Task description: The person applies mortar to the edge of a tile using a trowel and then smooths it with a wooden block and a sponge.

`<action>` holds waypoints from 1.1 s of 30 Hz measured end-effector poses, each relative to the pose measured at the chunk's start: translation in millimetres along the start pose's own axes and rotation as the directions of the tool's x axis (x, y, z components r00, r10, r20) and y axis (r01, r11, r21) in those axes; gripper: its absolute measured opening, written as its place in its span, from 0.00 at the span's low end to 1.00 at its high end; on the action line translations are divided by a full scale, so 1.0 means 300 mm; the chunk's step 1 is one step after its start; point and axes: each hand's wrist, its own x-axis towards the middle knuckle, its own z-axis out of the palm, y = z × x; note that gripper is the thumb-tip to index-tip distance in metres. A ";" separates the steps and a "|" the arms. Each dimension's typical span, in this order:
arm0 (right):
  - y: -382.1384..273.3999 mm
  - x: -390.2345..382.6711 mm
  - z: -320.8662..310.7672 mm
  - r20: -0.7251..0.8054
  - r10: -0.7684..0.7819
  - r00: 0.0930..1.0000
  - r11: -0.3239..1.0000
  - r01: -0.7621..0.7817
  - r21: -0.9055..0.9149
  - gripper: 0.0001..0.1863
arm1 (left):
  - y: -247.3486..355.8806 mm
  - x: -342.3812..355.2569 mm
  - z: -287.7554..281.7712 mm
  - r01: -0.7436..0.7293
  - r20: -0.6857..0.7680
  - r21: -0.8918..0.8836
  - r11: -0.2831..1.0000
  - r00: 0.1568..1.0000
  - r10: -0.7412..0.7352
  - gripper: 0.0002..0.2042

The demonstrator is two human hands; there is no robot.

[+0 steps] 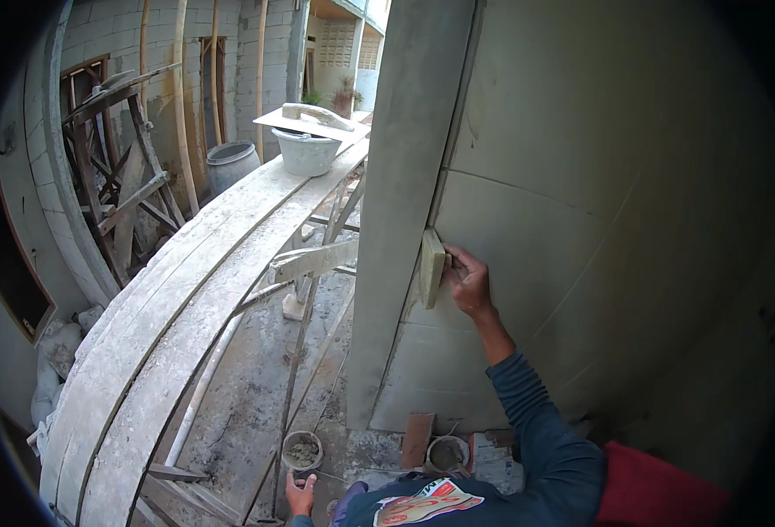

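My right hand [468, 283] grips a pale rectangular wooden float [431, 268], held against the grey plastered wall [528, 132] beside a narrow upright groove along a grey column [402, 88]. My left hand [301, 492] is low at the bottom of the view, fingers loosely bent and apart, with nothing visible in them. Just beyond it stands a small bucket of wet grey mix [302, 451]. Another bucket [447, 457] and a reddish-brown board [417, 439] sit at the foot of the wall.
A plank scaffold [168, 325] on a metal frame runs along my left, bearing a grey bucket [308, 158] with a handled float [317, 123] on top. Behind are a barrel [232, 171], a wooden trestle [128, 198], poles and block walls. Sacks [58, 351] lie at left.
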 end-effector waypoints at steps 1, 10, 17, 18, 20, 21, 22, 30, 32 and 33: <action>-0.023 -0.040 -0.009 -0.002 -0.009 1.000 1.000 0.009 -0.014 0.20 | 0.007 0.015 0.006 -0.068 -0.015 -0.005 0.998 0.998 0.068 0.38; -0.861 0.523 -0.117 0.023 -0.398 0.917 0.822 0.368 -0.434 0.15 | 0.075 -0.091 -0.168 0.030 0.169 -0.015 0.999 0.985 -0.027 0.37; -1.157 0.750 0.144 0.303 -0.434 0.848 0.219 0.426 -0.878 0.16 | -0.092 -0.004 -0.041 0.083 0.094 -0.210 0.974 0.994 -0.064 0.34; -1.145 0.705 0.174 0.298 -0.344 0.890 0.125 0.358 -0.925 0.18 | -0.032 -0.002 -0.040 0.122 0.130 -0.249 0.961 0.987 -0.092 0.34; -1.008 0.670 0.157 0.458 -0.408 0.789 0.034 0.515 -0.857 0.17 | -0.034 0.011 -0.035 0.029 0.117 -0.269 0.963 0.993 0.003 0.33; -0.865 0.681 0.157 0.597 -0.512 0.618 -0.060 0.667 -0.742 0.16 | -0.064 -0.010 -0.068 0.057 0.097 -0.251 0.966 0.995 -0.034 0.33; -0.745 0.629 0.194 0.627 -0.451 0.635 -0.052 0.683 -0.729 0.15 | -0.086 -0.010 -0.082 0.091 0.084 -0.242 0.966 0.994 -0.073 0.33; -0.473 0.180 0.235 0.697 -0.283 0.659 0.123 0.746 -0.655 0.17 | -0.183 0.025 -0.149 0.094 0.058 -0.236 0.967 0.995 -0.083 0.32; -0.602 0.276 0.238 0.677 -0.358 0.643 0.051 0.738 -0.673 0.17 | -0.224 0.028 -0.178 0.110 0.018 -0.225 0.968 0.994 -0.109 0.32; -0.649 0.339 0.231 0.655 -0.454 0.604 -0.063 0.712 -0.700 0.16 | -0.212 0.030 -0.184 0.108 0.024 -0.224 0.969 0.994 -0.106 0.32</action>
